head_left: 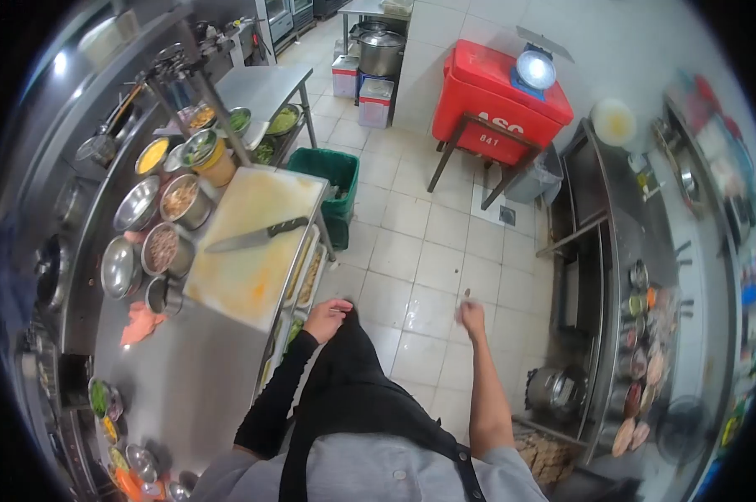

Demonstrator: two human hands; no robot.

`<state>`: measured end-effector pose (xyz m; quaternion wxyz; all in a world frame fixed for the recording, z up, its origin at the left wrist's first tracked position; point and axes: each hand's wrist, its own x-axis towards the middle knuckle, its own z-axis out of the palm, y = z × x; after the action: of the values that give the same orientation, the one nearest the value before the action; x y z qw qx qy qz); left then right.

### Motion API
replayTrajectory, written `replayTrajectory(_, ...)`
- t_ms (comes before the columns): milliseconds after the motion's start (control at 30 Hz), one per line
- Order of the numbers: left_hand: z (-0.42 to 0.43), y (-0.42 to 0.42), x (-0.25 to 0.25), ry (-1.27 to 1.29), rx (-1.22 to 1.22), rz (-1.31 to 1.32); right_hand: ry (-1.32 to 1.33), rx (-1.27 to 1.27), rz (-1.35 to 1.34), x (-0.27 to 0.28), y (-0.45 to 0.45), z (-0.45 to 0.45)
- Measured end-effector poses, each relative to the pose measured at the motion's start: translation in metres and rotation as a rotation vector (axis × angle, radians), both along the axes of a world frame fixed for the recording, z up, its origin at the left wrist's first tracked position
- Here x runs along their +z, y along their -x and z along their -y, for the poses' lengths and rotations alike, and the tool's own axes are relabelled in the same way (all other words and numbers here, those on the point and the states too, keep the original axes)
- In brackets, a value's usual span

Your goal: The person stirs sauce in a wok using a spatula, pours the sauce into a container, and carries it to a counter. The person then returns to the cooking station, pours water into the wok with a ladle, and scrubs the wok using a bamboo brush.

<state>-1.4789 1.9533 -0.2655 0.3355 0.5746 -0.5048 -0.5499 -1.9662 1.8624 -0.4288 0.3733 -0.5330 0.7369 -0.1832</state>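
Observation:
My left hand, below a black sleeve, is beside the work table's front edge, next to my black apron. Its fingers are loosely bent and apart, with nothing seen in them. Over the tiled floor hangs my right hand, away from any surface; it is blurred and its fingers are hard to make out. Closest to my left hand is a stained white cutting board, on which a large knife with a black handle lies.
Metal bowls of chopped food line the board's far side. A green bin stands past the table end. Ahead, a red cooler rests on a metal stand. At right runs a steel counter with pots.

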Motion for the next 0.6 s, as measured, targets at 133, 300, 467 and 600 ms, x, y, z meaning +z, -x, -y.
replayTrajectory(133, 0.149, -0.002, 0.036, -0.012, 0.07, -0.049, 0.206, -0.02, 0.306, 0.113, -0.077, 0.198)
replayTrajectory(300, 0.373, -0.022, 0.043, 0.005, -0.027, 0.262, -0.068, 0.089, 0.382, 0.131, -0.108, 0.34)
replayTrajectory(467, 0.578, -0.015, 0.082, 0.173, 0.008, 0.091, -0.143, -0.008, 0.36, 0.125, -0.08, 0.413)
replayTrajectory(600, 0.719, -0.011, 0.104, 0.238, -0.006, 0.049, -0.182, -0.217, 0.365, 0.127, -0.078, 0.51)
